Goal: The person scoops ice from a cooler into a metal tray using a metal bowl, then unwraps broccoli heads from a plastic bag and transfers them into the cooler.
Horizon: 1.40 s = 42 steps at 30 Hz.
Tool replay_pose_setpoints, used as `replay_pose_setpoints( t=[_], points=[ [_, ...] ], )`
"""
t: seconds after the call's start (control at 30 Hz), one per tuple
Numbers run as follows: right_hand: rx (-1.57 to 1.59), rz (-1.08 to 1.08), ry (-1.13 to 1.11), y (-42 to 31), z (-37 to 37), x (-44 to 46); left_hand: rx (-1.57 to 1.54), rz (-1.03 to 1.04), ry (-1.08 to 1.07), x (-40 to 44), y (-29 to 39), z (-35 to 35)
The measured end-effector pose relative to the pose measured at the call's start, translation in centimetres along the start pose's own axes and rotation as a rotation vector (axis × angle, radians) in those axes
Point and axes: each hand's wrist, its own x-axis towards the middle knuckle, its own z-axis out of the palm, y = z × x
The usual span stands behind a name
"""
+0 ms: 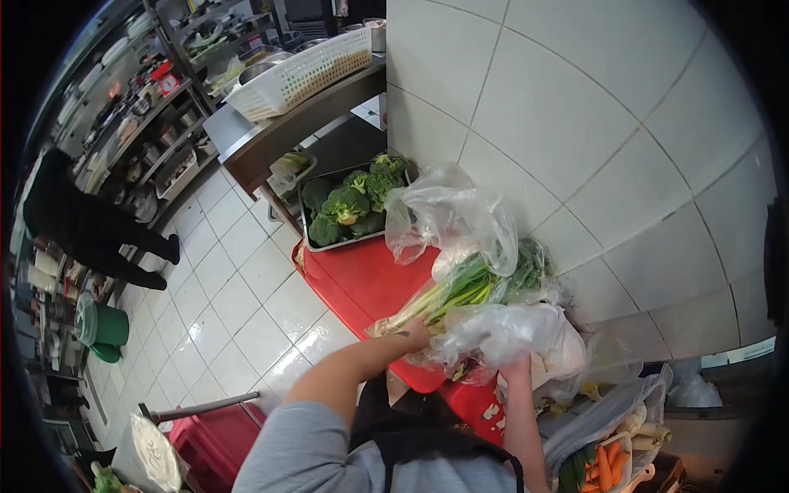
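Observation:
On the red table (353,283) lies a bundle of long green stalks (468,287), partly wrapped in clear plastic. My left hand (417,335) is at the pale end of the bundle, its fingers partly hidden by the stalks and plastic. Crumpled clear plastic (493,329) lies over the near side of the greens. My right hand (516,370) is closed on the lower edge of this plastic, with a white bag (563,353) beside it. A large clear bag (452,214) rests against the tiled wall.
A metal tray of broccoli (349,201) sits at the table's far end. Behind it stands a steel counter with a white basket (304,74). Carrots (606,467) and other vegetables are at lower right. A person (90,222) stands by the shelves at left.

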Motion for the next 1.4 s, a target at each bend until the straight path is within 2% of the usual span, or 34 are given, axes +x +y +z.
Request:
replay_pose_setpoints(
  t=[0.07,0.13,0.2,0.27,0.33,0.37,0.43,0.47,0.5,0.53,0.57,0.6,0.63,0.7,0.8,0.9,0.97,1.03,1.1,1.13,1.17,1.23,1.3,1.33,1.37,1.4],
  points=[
    [-0.229,-0.128,0.001,4.2,-1.5,6.0,-0.053,0.076,0.251,-1.1,-1.2,1.9],
    [-1.796,-0.446,0.387,8.9,-1.2,9.2,-0.148,0.188,0.473,-5.0,-2.3,0.6],
    [-1.845,-0.59,0.035,12.1,5.2,6.7,-0.192,0.283,0.661,-7.3,-3.1,0.3],
    [-1.414,0.052,-0.597,19.5,4.3,8.3,-0.203,0.294,0.763,-8.1,-4.5,1.0],
    [-1.559,0.092,-0.834,21.1,3.0,9.1,-0.183,0.247,0.784,-8.1,-5.6,2.0],
    [-1.631,0.11,-0.946,20.1,3.8,9.1,-0.289,0.25,0.688,-7.9,-6.5,2.5],
    [-1.409,0.573,-1.075,13.0,7.7,11.7,-0.435,0.202,0.732,-8.0,-8.5,3.4],
    [-1.519,0.524,-1.005,9.6,9.3,12.7,-0.509,0.177,0.752,-8.2,-9.5,3.8],
    [-1.787,0.591,-0.906,4.4,15.9,12.2,-0.543,0.178,0.791,-8.3,-10.0,4.5],
    [-1.943,0.174,-0.848,2.1,17.8,13.5,-0.555,0.192,0.783,-8.2,-10.1,4.7],
    [-1.96,-0.051,-0.653,0.0,21.1,14.7,-0.567,0.202,0.776,-8.1,-9.9,4.9],
    [-1.789,-0.616,-0.453,-0.4,22.5,16.3,-0.577,0.208,0.77,-8.0,-9.7,5.1],
    [-1.849,-0.785,-0.27,-1.4,26.5,16.6,-0.595,0.218,0.786,-7.6,-9.5,5.1],
    [-2.23,-1.026,0.125,-0.5,30.9,18.4,-0.635,0.238,0.812,-7.6,-9.2,4.5],
    [-2.411,-0.961,0.198,3.5,28.2,24.2,-0.641,0.213,0.795,-8.1,-9.0,3.8],
    [-1.76,-0.075,0.028,5.1,21.5,26.6,-0.676,0.176,0.787,-8.7,-8.9,3.7],
    [-1.444,-0.485,0.095,7.7,12.9,28.6,-0.695,0.186,0.806,-8.7,-8.7,4.3],
    [-0.544,-0.187,0.002,3.2,12.8,22.0,-0.694,0.198,0.812,-8.9,-9.0,4.1],
    [-0.002,-0.189,0.232,0.7,7.0,18.1,-0.701,0.221,0.808,-9.0,-9.0,3.5],
    [-0.17,-0.241,0.1,0.0,2.8,16.1,-0.701,0.23,0.808,-9.1,-8.9,3.3],
    [0.053,-0.285,0.02,-0.3,2.7,13.4,-0.705,0.252,0.795,-9.1,-8.8,3.1],
    [0.171,-0.133,0.094,2.4,3.0,10.7,-0.668,0.292,0.782,-9.4,-8.5,2.7],
    [-1.323,0.145,0.271,5.8,8.6,7.1,-0.628,0.341,0.743,-9.5,-8.2,2.1],
    [-1.601,0.09,0.085,9.2,8.1,6.2,-0.607,0.373,0.708,-9.4,-8.0,1.9],
    [-1.662,-0.02,-0.136,13.0,7.5,5.3,-0.588,0.406,0.671,-9.2,-7.7,1.7],
    [-1.654,-0.044,-0.286,16.7,6.6,4.6,-0.598,0.439,0.756,-9.0,-7.3,1.8]
  ],
)
